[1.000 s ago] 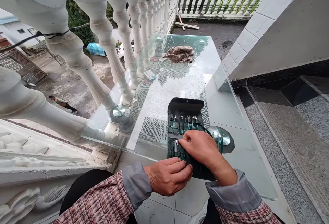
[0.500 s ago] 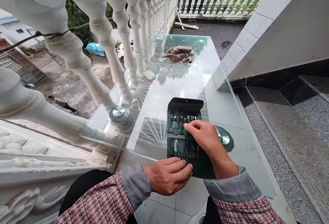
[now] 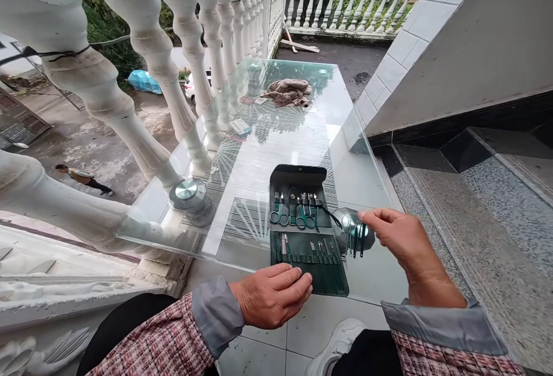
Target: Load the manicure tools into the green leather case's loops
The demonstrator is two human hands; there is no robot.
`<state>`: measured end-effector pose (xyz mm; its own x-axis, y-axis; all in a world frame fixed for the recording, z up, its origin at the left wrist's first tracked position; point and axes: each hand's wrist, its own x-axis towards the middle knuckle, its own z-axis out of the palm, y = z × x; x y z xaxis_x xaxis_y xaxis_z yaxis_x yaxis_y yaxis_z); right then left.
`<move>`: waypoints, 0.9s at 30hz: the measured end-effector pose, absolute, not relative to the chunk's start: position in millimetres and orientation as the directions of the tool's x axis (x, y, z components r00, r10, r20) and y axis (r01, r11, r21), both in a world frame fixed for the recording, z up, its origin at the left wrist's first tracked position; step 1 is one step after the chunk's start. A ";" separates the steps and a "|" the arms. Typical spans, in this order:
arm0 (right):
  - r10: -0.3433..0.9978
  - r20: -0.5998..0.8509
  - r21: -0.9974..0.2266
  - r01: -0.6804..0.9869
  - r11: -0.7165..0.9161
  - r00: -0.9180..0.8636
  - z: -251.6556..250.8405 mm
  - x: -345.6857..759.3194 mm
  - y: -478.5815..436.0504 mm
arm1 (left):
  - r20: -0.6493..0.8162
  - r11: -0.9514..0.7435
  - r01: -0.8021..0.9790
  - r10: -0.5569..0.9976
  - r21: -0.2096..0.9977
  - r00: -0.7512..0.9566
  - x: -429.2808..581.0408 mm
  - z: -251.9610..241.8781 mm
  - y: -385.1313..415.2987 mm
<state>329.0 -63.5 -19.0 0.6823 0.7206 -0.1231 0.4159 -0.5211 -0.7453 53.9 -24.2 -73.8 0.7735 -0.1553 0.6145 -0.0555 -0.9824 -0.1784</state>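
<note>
**Insp.:** Pos. of the tool case (image 3: 307, 232)?

**Asst.:** Open and flat on the glass table (image 3: 276, 140), near end, approx. centre. Flap folded out to the far side. Far row: scissors (image 3: 276, 213) plus other green-handled items in loops. Near row: slim implements, too small to tell apart.

**Insp.:** L hand (image 3: 274, 296)?

**Asst.:** Palm down at the near-left corner of the case. Fingers flat and close together, tips resting on the case's near edge. It wraps around nothing.

**Insp.:** R hand (image 3: 404, 243)?

**Asst.:** Raised just right of the case, not touching it. Thumb and forefinger pinch the top ends of the thin tools (image 3: 356, 239). They are dark green and hang down from the fingertips, in front of the R metal disc (image 3: 343, 221). Exact count: cannot tell.

**Insp.:** Other obs.?

**Asst.:** L metal disc (image 3: 188, 190) sits at the near-left corner of the glass. Crumpled cloth (image 3: 287, 92) at the far end. Small box (image 3: 239, 127) near the left edge, approx. mid-length. White balusters (image 3: 151, 48) run along the left side, a tiled wall (image 3: 453, 48) on the right. A person (image 3: 82, 177) is seen on the street below, betw. the balusters, well apart from the table. White shoe (image 3: 341, 335) on the tiled floor, near side, betw. the two sleeves.
</note>
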 end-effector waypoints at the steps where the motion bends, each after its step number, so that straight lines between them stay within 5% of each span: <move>1: 0.729 -0.139 -0.709 0.446 -0.546 0.671 -23.3 330.4 -63.5 | 0.613 -0.982 -0.058 -0.158 -0.180 0.774 54.3 -73.6 -24.3; 7: 0.740 -0.182 -0.563 0.549 -0.618 0.647 -31.8 332.2 -55.3 | 0.585 -0.977 -0.074 -0.180 -0.200 0.791 54.9 -73.9 -24.7; 11: 0.718 -0.076 -0.397 0.639 -0.658 0.692 -23.0 327.4 -54.3 | 0.588 -0.975 -0.069 -0.184 -0.212 0.787 53.9 -77.2 -24.7; 14: 0.743 0.100 -0.485 0.685 -0.544 0.662 -17.4 310.8 -55.1 | 0.591 -0.975 -0.063 -0.180 -0.214 0.786 52.9 -79.8 -25.2; 17: 0.854 0.190 -0.650 0.714 -0.260 0.484 -16.1 279.5 -52.9 | 0.575 -0.974 -0.059 -0.178 -0.219 0.798 51.9 -81.1 -25.8; 21: 0.990 0.085 -0.671 0.741 -0.027 0.113 -19.7 236.9 -43.9 | 0.552 -0.966 -0.070 -0.200 -0.248 0.810 51.0 -81.6 -25.3; 27: 0.995 -0.065 -0.446 0.890 -0.093 0.072 -21.1 218.0 -31.7 | 0.461 -0.936 -0.119 -0.271 -0.332 0.845 49.1 -84.0 -21.7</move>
<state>218.0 -31.7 -21.1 0.0715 0.9953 -0.0651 0.8903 -0.0931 -0.4457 49.1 -21.7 -84.0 0.8450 -0.2711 0.4610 -0.1188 -0.9356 -0.3324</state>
